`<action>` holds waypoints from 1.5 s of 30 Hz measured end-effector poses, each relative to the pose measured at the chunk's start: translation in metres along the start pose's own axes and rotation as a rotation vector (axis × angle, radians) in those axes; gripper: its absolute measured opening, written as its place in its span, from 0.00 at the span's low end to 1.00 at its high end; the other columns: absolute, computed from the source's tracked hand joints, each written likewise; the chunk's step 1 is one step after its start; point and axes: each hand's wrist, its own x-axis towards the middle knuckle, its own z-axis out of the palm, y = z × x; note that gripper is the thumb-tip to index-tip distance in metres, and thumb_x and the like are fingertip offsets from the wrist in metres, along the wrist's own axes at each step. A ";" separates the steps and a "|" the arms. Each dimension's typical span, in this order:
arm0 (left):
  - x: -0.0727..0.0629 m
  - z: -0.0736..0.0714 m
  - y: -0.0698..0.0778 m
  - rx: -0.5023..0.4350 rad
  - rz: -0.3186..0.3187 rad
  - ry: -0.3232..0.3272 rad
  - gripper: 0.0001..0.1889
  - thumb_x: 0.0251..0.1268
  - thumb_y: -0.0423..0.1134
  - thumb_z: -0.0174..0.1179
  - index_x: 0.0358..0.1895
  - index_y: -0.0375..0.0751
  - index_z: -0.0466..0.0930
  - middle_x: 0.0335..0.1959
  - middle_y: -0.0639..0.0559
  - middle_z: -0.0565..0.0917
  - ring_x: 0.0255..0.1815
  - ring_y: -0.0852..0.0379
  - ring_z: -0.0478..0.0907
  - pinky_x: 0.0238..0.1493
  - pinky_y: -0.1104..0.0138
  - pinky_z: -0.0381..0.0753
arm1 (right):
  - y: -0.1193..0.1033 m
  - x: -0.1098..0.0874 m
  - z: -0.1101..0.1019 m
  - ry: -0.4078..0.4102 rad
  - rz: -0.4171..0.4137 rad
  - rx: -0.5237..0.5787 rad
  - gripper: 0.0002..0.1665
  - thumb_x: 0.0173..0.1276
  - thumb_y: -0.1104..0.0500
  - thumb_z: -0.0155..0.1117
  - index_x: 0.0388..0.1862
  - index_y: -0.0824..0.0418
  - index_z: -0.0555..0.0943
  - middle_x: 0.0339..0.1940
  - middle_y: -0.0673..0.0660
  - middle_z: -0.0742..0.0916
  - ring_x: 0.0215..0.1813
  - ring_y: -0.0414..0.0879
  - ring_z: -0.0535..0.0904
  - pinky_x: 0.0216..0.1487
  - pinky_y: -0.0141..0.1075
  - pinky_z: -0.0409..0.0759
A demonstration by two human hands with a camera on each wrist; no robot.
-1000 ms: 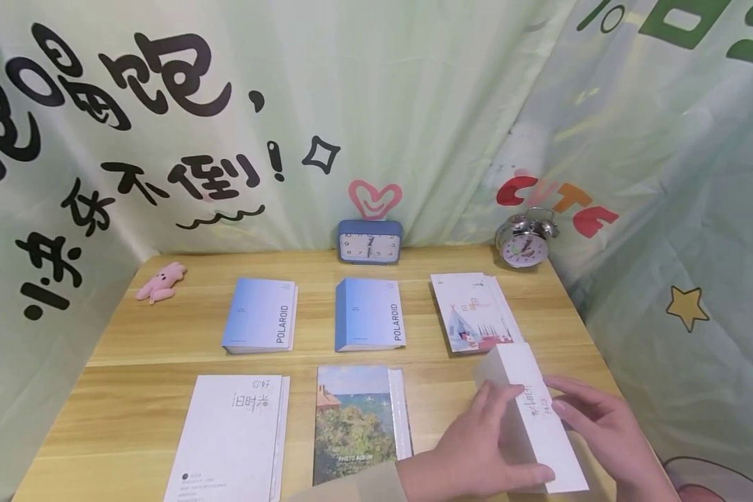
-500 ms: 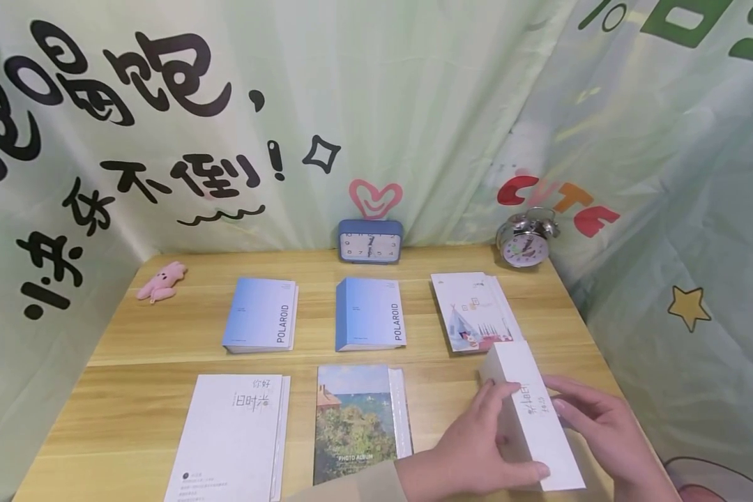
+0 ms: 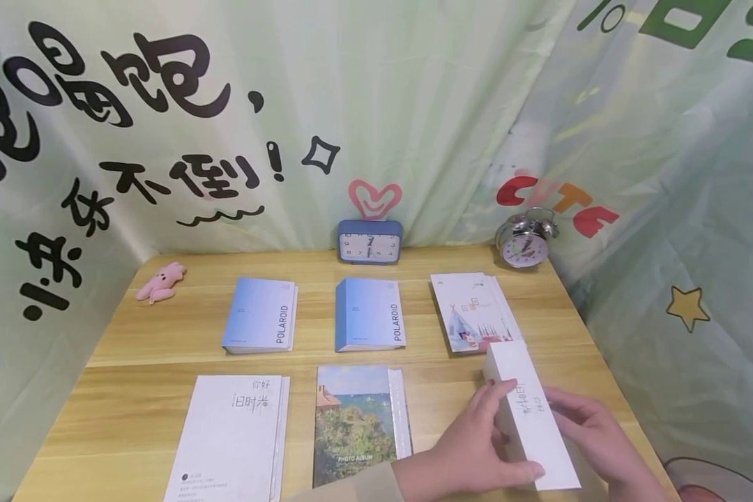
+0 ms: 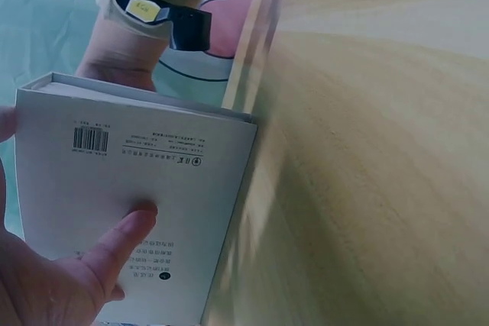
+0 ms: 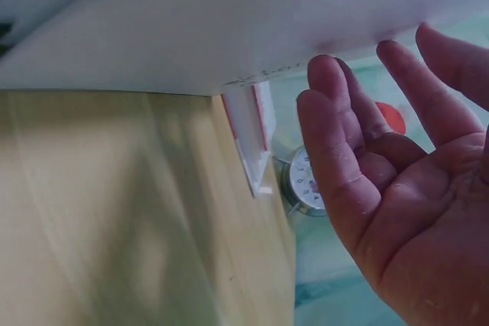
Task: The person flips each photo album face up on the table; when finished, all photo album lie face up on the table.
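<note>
A thick white photo album point(image 3: 536, 418) stands on its edge at the table's front right, its lettered spine facing up. My left hand point(image 3: 470, 446) holds it from the left, with thumb and a finger over the spine's edge. In the left wrist view, a fingertip of that hand presses the cover printed with a barcode point(image 4: 90, 139). My right hand point(image 3: 596, 432) is at the other cover; in the right wrist view its fingertips point(image 5: 328, 74) touch that cover, fingers loosely bent. To the left lie a painted-landscape photo album point(image 3: 354, 425) and another white photo album point(image 3: 226, 439).
Behind lie two blue Polaroid albums point(image 3: 260, 314) and an album with a tent drawing point(image 3: 473, 314), right behind the standing one. A blue clock point(image 3: 370, 242), a silver alarm clock point(image 3: 524, 240) and a pink toy point(image 3: 162, 282) line the back by the curtain point(image 3: 445, 104).
The standing white album has shifted slightly left and tilted a little, with the left hand still on it. My right hand has moved down slightly along its cover.
</note>
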 end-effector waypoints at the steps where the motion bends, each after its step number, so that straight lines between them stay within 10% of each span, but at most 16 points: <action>1: 0.000 0.000 0.000 0.000 -0.003 0.002 0.57 0.57 0.49 0.80 0.84 0.58 0.50 0.76 0.56 0.65 0.46 0.73 0.77 0.47 0.78 0.80 | 0.002 0.000 0.000 -0.002 0.007 -0.001 0.21 0.79 0.71 0.59 0.65 0.61 0.86 0.53 0.38 0.90 0.52 0.34 0.84 0.41 0.35 0.85; 13: -0.001 -0.009 0.000 0.021 -0.027 -0.024 0.56 0.55 0.47 0.82 0.84 0.59 0.54 0.63 0.64 0.73 0.44 0.72 0.76 0.45 0.78 0.78 | 0.018 0.004 0.004 -0.058 -0.108 -0.045 0.20 0.76 0.74 0.59 0.62 0.66 0.86 0.53 0.41 0.90 0.54 0.34 0.84 0.48 0.31 0.82; 29: -0.004 -0.017 -0.003 -0.009 -0.074 0.026 0.60 0.43 0.44 0.88 0.81 0.59 0.57 0.54 0.67 0.76 0.43 0.71 0.76 0.45 0.76 0.79 | 0.019 0.008 0.009 -0.089 0.125 -0.109 0.24 0.79 0.60 0.64 0.67 0.73 0.80 0.56 0.42 0.90 0.57 0.32 0.81 0.52 0.35 0.81; 37: -0.003 -0.017 -0.012 0.125 0.033 0.012 0.63 0.43 0.46 0.88 0.84 0.54 0.55 0.72 0.59 0.73 0.66 0.68 0.72 0.66 0.70 0.74 | 0.021 0.010 0.007 -0.086 0.057 -0.150 0.23 0.79 0.64 0.64 0.68 0.75 0.78 0.56 0.38 0.88 0.57 0.30 0.81 0.51 0.31 0.82; 45: -0.003 -0.017 -0.009 0.205 -0.062 0.049 0.58 0.46 0.54 0.85 0.82 0.68 0.59 0.60 0.57 0.74 0.50 0.70 0.72 0.51 0.75 0.76 | 0.020 0.010 0.009 -0.035 0.075 -0.223 0.23 0.78 0.64 0.65 0.67 0.74 0.79 0.61 0.66 0.87 0.56 0.30 0.81 0.51 0.30 0.82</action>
